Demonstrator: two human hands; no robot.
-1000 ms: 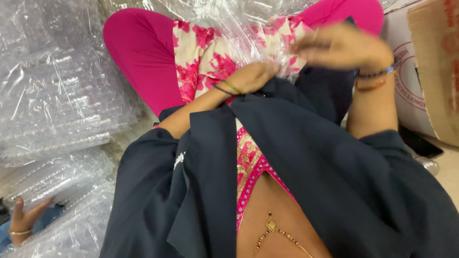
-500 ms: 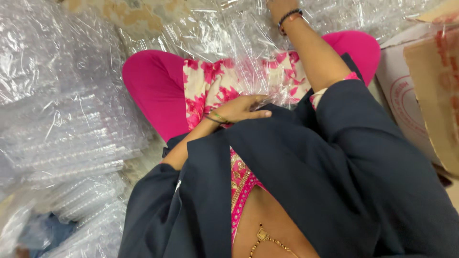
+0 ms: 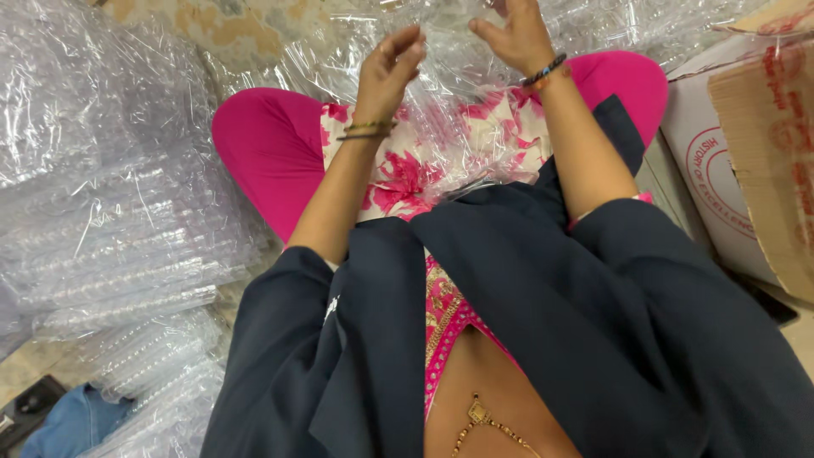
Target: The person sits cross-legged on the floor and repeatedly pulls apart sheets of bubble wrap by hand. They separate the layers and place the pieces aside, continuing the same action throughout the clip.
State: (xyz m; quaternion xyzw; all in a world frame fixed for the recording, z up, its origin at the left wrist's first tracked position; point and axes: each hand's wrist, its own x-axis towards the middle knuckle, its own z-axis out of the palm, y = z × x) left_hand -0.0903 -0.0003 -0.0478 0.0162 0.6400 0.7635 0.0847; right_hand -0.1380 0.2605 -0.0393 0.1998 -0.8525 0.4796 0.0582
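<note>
View from a head-worn camera looking down at a person seated on the floor. Nearest, at the bottom, a dark navy jacket (image 3: 543,322) hangs open over a pink embroidered top with a thin gold chain (image 3: 479,420) at the neckline. At the near left corner lies a bit of blue cloth (image 3: 72,420), with a small dark object just beside it.

Further out, the lap is covered by a white and pink floral fabric (image 3: 407,174), with bright pink trousers (image 3: 271,144) showing at both knees. A sheet of clear, crinkled plastic wrap (image 3: 462,127) lies over the lap and rises toward the hands.

To the left, stacks of clear plastic packaging (image 3: 110,254) pile up on the floor — ribbed and glossy, filling most of that side. To the right stands a cardboard box (image 3: 755,144), its flap open, close to the right knee.

Farthest, both forearms reach forward and up. The left hand (image 3: 388,72), with bangles at the wrist, has its fingers curled and pinched on the clear plastic wrap. The right hand (image 3: 511,34), wearing dark and orange bracelets, is half open, fingers spread and bent, touching the same wrap — whether it truly grips it cannot be told. More clear plastic covers the patterned floor (image 3: 220,25) beyond.
</note>
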